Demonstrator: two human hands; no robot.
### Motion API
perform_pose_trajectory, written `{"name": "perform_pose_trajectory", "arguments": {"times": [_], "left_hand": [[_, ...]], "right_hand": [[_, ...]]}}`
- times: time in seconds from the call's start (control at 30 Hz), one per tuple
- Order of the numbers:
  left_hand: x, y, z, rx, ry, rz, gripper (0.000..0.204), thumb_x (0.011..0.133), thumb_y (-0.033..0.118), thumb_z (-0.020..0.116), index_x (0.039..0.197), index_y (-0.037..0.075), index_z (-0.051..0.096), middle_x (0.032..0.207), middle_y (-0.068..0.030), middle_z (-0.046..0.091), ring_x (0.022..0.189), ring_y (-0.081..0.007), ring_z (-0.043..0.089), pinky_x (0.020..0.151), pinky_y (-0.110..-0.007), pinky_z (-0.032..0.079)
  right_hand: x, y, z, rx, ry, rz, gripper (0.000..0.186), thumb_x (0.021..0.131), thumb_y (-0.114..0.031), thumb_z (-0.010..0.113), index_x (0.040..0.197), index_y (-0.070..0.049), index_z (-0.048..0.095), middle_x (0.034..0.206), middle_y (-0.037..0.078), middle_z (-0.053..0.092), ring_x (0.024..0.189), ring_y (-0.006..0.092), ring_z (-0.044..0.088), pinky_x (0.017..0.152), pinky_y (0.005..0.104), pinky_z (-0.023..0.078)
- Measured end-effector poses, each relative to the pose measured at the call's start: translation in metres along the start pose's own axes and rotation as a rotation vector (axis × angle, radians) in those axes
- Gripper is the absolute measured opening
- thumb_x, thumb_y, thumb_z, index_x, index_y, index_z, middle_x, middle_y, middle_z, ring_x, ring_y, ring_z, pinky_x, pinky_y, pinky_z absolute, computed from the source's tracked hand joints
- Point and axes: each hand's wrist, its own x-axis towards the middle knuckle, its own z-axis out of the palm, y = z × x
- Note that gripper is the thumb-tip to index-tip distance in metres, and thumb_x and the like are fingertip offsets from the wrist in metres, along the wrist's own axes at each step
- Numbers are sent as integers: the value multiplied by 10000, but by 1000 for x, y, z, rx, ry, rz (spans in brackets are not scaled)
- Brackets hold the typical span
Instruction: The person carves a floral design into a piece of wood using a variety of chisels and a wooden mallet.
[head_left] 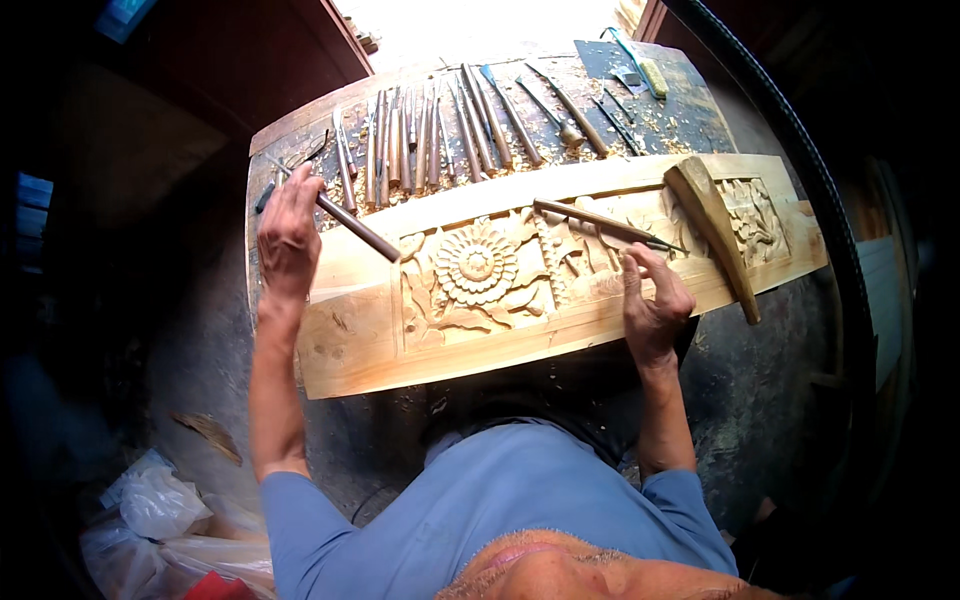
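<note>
My left hand (290, 235) is closed around a carving chisel (356, 228). Its brown wooden handle slants down to the right, above the left end of a pale carved wooden panel (350, 350). A round flower and leaves stand in relief on the panel. Over the panel's front part, my right hand (657, 305) has thumb and forefinger drawn together in a pinch. Its fingertips are beside a second chisel (590, 217) lying slantwise across the carving. Whether they touch it or hold something small, I cannot tell. A wooden mallet (708, 225) lies across the panel, right of this hand.
Behind the panel, a row of chisels and gouges (433, 140) lies on a workbench (290, 130) strewn with wood shavings. A brush (652, 78) rests at the back right. A dark cable or strap (815, 130) curves down the right side. Plastic bags (165, 510) lie at lower left.
</note>
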Motion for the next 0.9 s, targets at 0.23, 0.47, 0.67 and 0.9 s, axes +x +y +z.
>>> {"name": "perform_pose_trajectory", "arguments": {"times": [0.23, 0.47, 0.67, 0.9], "left_hand": [[31, -77, 100, -25, -186, 174, 290, 945, -61, 573, 1205, 14, 675, 1320, -200, 715, 1202, -358, 702, 1020, -440, 574], [56, -82, 164, -76, -352, 175, 205, 983, -5, 593, 1176, 29, 653, 1380, -165, 688, 1174, -361, 697, 993, -453, 577], [49, -79, 193, -140, -425, 165, 230, 991, -42, 562, 1198, 5, 649, 1450, -180, 646, 1240, -389, 673, 1037, -463, 571], [45, -73, 195, -237, -400, 131, 407, 852, -187, 527, 1196, 7, 629, 1523, -190, 581, 1264, -393, 659, 1052, -464, 571]], "right_hand": [[-3, 23, 1, -235, 81, -159, 186, 889, -35, 805, 1063, -50, 740, 1082, 126, 793, 958, 292, 778, 860, 389, 606], [-5, 33, -4, -206, 50, -172, 229, 836, -3, 809, 1053, -39, 746, 1073, 137, 790, 995, 300, 777, 881, 392, 615], [-3, 34, -3, -195, 19, -164, 242, 826, -16, 804, 1059, -48, 749, 1074, 136, 787, 1018, 290, 776, 882, 392, 613], [-4, 35, -3, -174, 33, -130, 241, 824, -15, 808, 1059, -50, 762, 1062, 136, 790, 1020, 293, 777, 870, 387, 615]]}}
